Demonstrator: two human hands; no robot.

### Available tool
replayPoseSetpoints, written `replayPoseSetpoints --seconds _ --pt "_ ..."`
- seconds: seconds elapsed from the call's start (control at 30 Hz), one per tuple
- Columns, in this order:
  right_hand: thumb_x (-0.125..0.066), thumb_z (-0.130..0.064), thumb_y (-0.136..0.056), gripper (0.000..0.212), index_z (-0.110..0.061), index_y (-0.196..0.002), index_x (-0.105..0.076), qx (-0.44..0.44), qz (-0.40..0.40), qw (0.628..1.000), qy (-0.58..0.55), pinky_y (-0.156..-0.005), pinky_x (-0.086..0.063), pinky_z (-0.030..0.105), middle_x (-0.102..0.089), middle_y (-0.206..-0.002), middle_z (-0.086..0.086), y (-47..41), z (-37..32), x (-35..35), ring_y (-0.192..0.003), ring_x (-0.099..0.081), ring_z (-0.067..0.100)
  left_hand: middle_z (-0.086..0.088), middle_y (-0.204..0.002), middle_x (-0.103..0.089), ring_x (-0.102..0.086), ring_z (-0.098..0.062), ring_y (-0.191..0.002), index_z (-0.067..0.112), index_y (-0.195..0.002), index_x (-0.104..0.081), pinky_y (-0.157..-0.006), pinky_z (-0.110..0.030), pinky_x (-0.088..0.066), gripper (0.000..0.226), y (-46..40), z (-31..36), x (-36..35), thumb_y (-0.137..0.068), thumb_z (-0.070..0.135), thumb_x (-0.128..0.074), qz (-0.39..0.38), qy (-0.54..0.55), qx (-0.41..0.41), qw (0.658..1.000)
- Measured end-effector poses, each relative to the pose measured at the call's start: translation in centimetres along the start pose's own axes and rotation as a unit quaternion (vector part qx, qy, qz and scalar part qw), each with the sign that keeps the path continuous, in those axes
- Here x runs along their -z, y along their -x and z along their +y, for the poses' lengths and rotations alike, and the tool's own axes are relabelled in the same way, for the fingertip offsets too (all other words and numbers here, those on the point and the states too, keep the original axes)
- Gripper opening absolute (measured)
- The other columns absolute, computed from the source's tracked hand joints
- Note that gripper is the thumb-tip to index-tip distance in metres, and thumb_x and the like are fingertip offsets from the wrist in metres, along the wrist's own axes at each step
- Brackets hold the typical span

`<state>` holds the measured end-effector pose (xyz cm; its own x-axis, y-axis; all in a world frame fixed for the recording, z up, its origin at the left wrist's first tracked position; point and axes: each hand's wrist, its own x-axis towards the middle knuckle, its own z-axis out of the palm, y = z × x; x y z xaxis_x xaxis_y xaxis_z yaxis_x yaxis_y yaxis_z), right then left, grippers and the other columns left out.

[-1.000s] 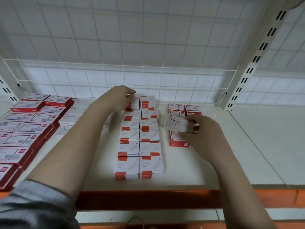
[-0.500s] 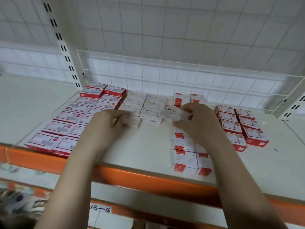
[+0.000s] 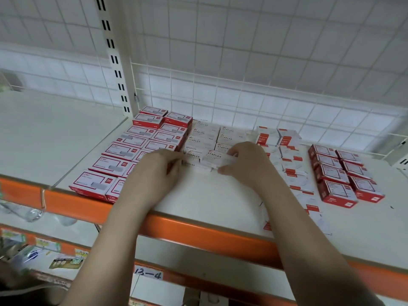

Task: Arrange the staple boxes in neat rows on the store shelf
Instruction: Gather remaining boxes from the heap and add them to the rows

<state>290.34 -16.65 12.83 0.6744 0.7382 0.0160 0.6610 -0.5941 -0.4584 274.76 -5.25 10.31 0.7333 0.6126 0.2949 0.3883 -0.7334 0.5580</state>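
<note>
your right hand (image 3: 247, 164) pinches white staples box (image 3: 217, 159), thumb under, fingers curled over far end. your left hand (image 3: 154, 171) fingers bent, touching near white box (image 3: 194, 165) at row's front; grip unclear. white box rows (image 3: 207, 138) sit mid-shelf (image 3: 209, 202), red boxes (image 3: 141, 146) left, more red boxes (image 3: 344, 175) right.

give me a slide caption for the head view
Both hands, left and right, set a white staples box into the white rows on the shelf.
</note>
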Motion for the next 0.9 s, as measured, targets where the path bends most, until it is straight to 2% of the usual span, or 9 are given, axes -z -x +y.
replayPoseSetpoints --seconds 0.2,0.4,0.5,0.57,0.67,0.77,0.83,0.9 --pt "-0.074 -0.022 -0.075 0.048 -0.009 -0.119 -0.058 -0.032 -0.016 0.999 0.020 -0.079 -0.037 0.022 -0.057 -0.119 0.004 0.0 0.5 0.3 -0.112 -0.052 0.019 -0.004 -0.109 -0.068 -0.060 -0.020 -0.102 0.015 -0.110 -0.069 -0.088 -0.026 -0.043 0.027 -0.1 -0.1 0.1 -0.088 0.009 -0.053 0.012 0.011 -0.010 1.000" --pt "-0.075 -0.026 -0.073 0.041 -0.006 -0.107 -0.062 -0.016 -0.014 1.000 -0.001 -0.075 -0.042 0.025 -0.062 -0.106 0.005 -0.6 -0.8 -0.4 -0.100 -0.056 0.019 -0.003 -0.106 -0.069 -0.060 -0.020 -0.099 0.017 -0.111 -0.069 -0.084 -0.026 -0.042 0.027 -0.8 -0.5 -0.1 -0.089 0.013 -0.054 0.006 0.003 -0.001 1.000" --pt "-0.075 -0.024 -0.074 0.036 -0.004 -0.102 -0.064 -0.002 -0.009 1.000 -0.013 -0.061 -0.040 0.024 -0.061 -0.096 0.005 -1.0 -1.8 -1.0 -0.085 -0.051 0.016 -0.003 -0.105 -0.069 -0.060 -0.021 -0.099 0.017 -0.108 -0.070 -0.084 -0.028 -0.045 0.026 -0.9 -0.6 0.0 -0.089 0.014 -0.053 0.007 0.000 -0.004 1.000" --pt "-0.074 -0.022 -0.074 0.033 -0.005 -0.101 -0.065 0.003 -0.003 1.000 -0.016 -0.055 -0.035 0.021 -0.060 -0.095 0.004 -1.2 -2.2 -1.5 -0.083 -0.051 0.015 -0.007 -0.098 -0.069 -0.060 -0.024 -0.094 0.012 -0.100 -0.072 -0.081 -0.034 -0.047 0.026 -1.4 -0.7 -0.1 -0.089 0.017 -0.048 -0.001 -0.014 -0.009 1.000" --pt "-0.074 -0.023 -0.075 0.039 -0.006 -0.108 -0.062 0.000 0.013 1.000 -0.023 -0.069 -0.037 0.020 -0.060 -0.109 0.006 -1.4 -2.4 -2.4 -0.097 -0.056 0.018 -0.009 -0.088 -0.067 -0.058 -0.030 -0.090 0.006 -0.085 -0.071 -0.076 -0.038 -0.047 0.035 -3.2 -1.6 -0.8 -0.085 0.024 -0.041 -0.030 -0.075 -0.012 0.997" --pt "-0.073 -0.025 -0.076 0.046 -0.011 -0.117 -0.056 -0.002 0.034 0.999 -0.038 -0.069 -0.033 0.020 -0.052 -0.118 0.006 -1.2 -2.2 -2.9 -0.095 -0.052 0.017 -0.010 -0.106 -0.063 -0.051 -0.030 -0.108 0.010 -0.089 -0.072 -0.092 -0.038 -0.042 0.029 -4.8 -2.5 -1.9 -0.091 0.024 -0.048 -0.051 -0.110 -0.003 0.993" --pt "-0.071 -0.023 -0.078 0.044 -0.013 -0.117 -0.052 -0.004 0.044 0.998 -0.042 -0.059 -0.030 0.019 -0.047 -0.112 0.004 -0.8 -1.9 -2.8 -0.087 -0.046 0.014 -0.010 -0.121 -0.056 -0.041 -0.027 -0.122 0.012 -0.103 -0.071 -0.103 -0.036 -0.033 0.027 -5.1 -2.6 -2.2 -0.092 0.022 -0.049 -0.056 -0.121 -0.007 0.991" --pt "-0.069 -0.020 -0.079 0.040 -0.012 -0.113 -0.051 -0.005 0.053 0.997 -0.053 -0.054 -0.031 0.019 -0.050 -0.102 0.001 -0.3 -1.5 -2.7 -0.084 -0.047 0.013 -0.010 -0.127 -0.052 -0.036 -0.025 -0.127 0.014 -0.112 -0.068 -0.106 -0.034 -0.030 0.028 -5.0 -2.4 -2.3 -0.092 0.018 -0.049 -0.052 -0.113 -0.015 0.992"
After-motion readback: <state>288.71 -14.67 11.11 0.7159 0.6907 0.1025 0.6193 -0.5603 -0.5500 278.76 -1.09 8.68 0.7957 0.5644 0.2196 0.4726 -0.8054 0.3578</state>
